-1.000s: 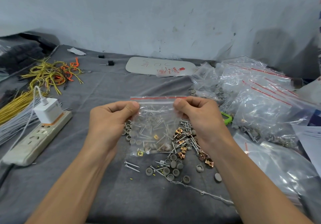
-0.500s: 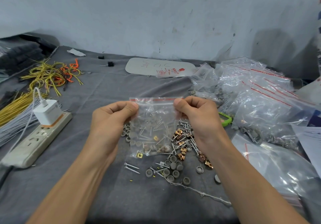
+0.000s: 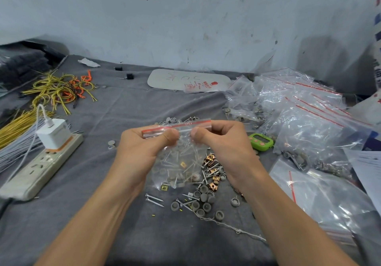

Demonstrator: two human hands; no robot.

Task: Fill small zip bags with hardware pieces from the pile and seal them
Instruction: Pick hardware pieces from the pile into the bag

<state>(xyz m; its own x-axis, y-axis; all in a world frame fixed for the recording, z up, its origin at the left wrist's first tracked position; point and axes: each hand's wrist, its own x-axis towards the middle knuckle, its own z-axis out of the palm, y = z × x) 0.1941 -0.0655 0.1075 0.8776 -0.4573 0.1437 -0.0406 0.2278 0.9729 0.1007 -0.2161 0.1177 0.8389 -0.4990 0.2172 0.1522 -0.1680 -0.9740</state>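
Note:
A small clear zip bag (image 3: 179, 162) with a red strip along its top hangs over the grey cloth, with nails, grey caps and brass clips inside. My left hand (image 3: 142, 144) pinches the top strip near its left end, thumb in front. My right hand (image 3: 222, 140) pinches the same strip near its right end. Both thumbs sit close together at the strip's middle. Under and right of the bag lies the loose pile of hardware (image 3: 206, 191): nails, grey round caps, copper clips.
A heap of filled zip bags (image 3: 305, 121) fills the right side, with a green timer (image 3: 260, 141) at its edge. A power strip with a white charger (image 3: 44, 158) and yellow wires (image 3: 57, 90) lie at left. A flat white pack of bags (image 3: 189, 80) lies at the back.
Both hands have slid inward along the bag's top strip, so the thumbs now nearly meet. The bag hangs more crumpled and its top strip tilts up to the right.

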